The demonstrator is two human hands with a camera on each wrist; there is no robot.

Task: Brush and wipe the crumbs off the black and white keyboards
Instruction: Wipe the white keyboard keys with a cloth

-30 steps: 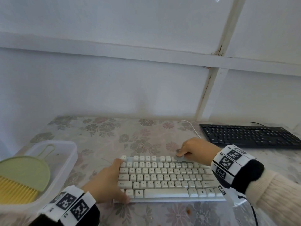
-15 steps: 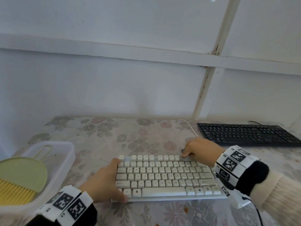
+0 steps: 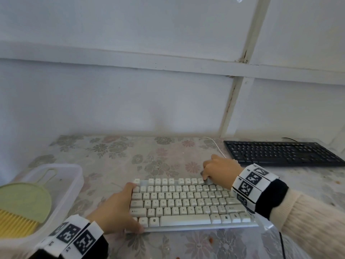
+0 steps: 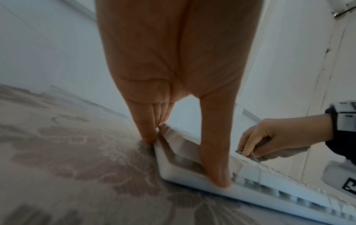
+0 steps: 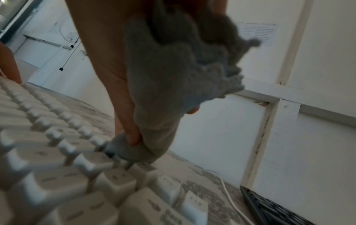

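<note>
From the head view, the white keyboard (image 3: 188,202) lies near the front edge of the desk (image 3: 112,157), square to the person. The left hand (image 3: 115,212) grips its left end, thumb on the front rim and fingers over the far corner, most likely to keep it from sliding under the wiping. The right hand (image 3: 221,171) sits at the back row on the right, pinching a grey cloth (image 3: 208,181) down onto the top keys. The black keyboard (image 3: 280,153) waits well apart at the far right of the desk, likely pushed clear so crumbs from one do not land on the other. A brush (image 3: 20,208) rests in a clear tray (image 3: 72,184) at the left, out of the way yet within reach. A few brown crumbs (image 3: 211,240) lie on the desk in front of the white keyboard.

From the left wrist, thumb and fingers (image 4: 148,129) straddle the keyboard's end, spread apart and clamped on its frame; the other hand works with the cloth beyond.

From the right wrist, the cloth is bunched in the curled hand, with one fold pressed by a fingertip into the gap between keys, seemingly so a narrow point of fabric reaches where crumbs lodge. The white cable (image 5: 227,191) trails past toward the black keyboard's corner.
</note>
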